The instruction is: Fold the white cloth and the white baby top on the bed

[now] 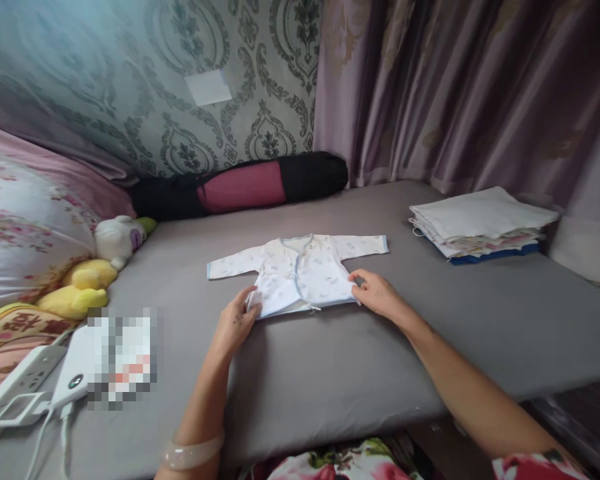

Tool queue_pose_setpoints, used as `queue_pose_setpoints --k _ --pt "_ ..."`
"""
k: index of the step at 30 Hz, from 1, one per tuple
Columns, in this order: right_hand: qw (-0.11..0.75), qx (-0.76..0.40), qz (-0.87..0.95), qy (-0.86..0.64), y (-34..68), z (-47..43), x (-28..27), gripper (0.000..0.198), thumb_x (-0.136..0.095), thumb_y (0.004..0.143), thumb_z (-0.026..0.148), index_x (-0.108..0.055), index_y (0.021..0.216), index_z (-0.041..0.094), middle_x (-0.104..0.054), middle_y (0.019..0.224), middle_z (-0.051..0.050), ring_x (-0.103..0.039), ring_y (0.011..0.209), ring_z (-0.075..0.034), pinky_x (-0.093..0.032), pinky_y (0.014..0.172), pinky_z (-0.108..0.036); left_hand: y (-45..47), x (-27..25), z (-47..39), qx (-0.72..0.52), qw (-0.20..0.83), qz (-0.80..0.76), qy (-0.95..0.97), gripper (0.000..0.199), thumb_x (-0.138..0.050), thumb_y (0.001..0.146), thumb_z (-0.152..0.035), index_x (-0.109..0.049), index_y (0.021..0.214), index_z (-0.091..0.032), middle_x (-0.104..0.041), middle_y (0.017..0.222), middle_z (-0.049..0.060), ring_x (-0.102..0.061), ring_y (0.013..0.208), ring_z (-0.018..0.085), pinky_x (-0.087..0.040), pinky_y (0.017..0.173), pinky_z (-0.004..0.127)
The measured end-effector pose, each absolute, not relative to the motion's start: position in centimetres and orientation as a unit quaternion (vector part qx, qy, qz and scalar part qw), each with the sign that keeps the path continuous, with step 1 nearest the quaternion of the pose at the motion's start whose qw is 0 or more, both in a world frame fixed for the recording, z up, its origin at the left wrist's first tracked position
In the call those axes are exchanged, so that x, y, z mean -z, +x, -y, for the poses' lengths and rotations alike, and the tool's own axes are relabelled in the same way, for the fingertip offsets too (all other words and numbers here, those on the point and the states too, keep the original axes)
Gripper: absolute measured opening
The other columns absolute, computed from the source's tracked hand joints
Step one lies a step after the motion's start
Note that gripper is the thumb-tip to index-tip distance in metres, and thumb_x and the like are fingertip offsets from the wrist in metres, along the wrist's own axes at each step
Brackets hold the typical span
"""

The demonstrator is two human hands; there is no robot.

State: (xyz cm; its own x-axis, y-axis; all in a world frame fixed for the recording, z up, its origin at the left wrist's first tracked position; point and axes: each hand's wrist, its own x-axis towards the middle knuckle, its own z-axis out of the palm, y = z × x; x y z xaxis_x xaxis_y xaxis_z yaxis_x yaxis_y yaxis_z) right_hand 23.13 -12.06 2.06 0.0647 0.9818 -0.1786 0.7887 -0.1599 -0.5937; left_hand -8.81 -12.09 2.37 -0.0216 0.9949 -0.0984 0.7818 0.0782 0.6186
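Note:
A white baby shirt (320, 277) with pale blue trim and a faint print lies spread on the grey bed sheet, sleeves stretched out to both sides. Its neckline faces away from me, and a small tie hangs at the near hem. My left hand (237, 319) pinches the lower left corner of the hem between thumb and fingers. At the lower right corner, my right hand (375, 293) grips the side edge in the same way. A pale bangle circles my left wrist.
Folded cloths (483, 223) are stacked at the right. A long black and maroon bag (243, 188) lies along the wall. Plush toys (120, 239) and a floral pillow (30, 220) are at the left, with a power strip (23, 377) and white power bank (77, 363) nearer.

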Motion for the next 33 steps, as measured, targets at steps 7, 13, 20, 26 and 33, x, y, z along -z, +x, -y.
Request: queue_pose_setpoints --k 7,13,20,26,33 --pt "0.091 -0.207 0.685 -0.693 23.1 13.4 -3.1 0.034 -0.051 0.083 0.022 -0.068 0.112 0.028 -0.071 0.082 -0.002 -0.061 0.070 -0.016 -0.036 0.061 -0.024 -10.2 -2.5 12.2 -0.117 0.259 -0.669 0.687 0.036 -0.047 0.086 -0.038 -0.067 0.112 -0.025 -0.054 0.068 -0.001 -0.056 0.069 0.018 -0.041 0.065 0.027" --pt "0.096 -0.066 0.789 -0.604 21.5 10.9 -3.0 0.034 -0.038 0.095 0.026 -0.069 0.108 0.017 -0.065 0.118 -0.014 -0.058 0.111 -0.023 -0.040 0.095 -0.032 -5.7 -3.1 10.5 -0.195 0.058 -0.593 0.779 0.023 -0.047 0.089 -0.025 -0.067 0.096 -0.018 -0.061 0.101 0.012 -0.058 0.100 0.025 -0.046 0.090 0.037" --pt "0.065 -0.032 0.811 -0.580 18.6 8.5 1.2 0.062 -0.027 0.098 0.040 -0.032 0.148 0.004 -0.024 0.156 -0.018 -0.017 0.146 -0.030 -0.015 0.117 -0.048 3.7 0.0 7.9 -0.188 0.092 -0.433 0.877 0.037 -0.039 0.087 -0.009 -0.050 0.123 -0.010 -0.058 0.125 0.018 -0.050 0.125 0.025 -0.043 0.103 0.044" --pt "0.066 -0.041 0.817 -0.571 19.6 7.1 0.8 0.051 -0.032 0.095 0.034 -0.049 0.138 0.013 -0.041 0.149 -0.016 -0.035 0.138 -0.028 -0.015 0.115 -0.050 3.8 1.9 8.9 -0.124 0.043 -0.518 0.845 0.045 -0.034 0.098 -0.028 -0.042 0.135 -0.003 -0.042 0.146 0.022 -0.035 0.139 0.031 -0.033 0.112 0.046" --pt "0.123 -0.104 0.735 -0.658 20.0 -2.7 -2.2 0.038 -0.041 0.093 0.038 -0.071 0.092 0.015 -0.073 0.094 -0.010 -0.063 0.083 -0.018 -0.043 0.074 -0.026 3.8 1.1 9.5 -0.113 0.002 -0.525 0.844 0.049 -0.033 0.098 -0.041 -0.047 0.131 -0.006 -0.047 0.143 0.019 -0.039 0.135 0.031 -0.035 0.108 0.045"
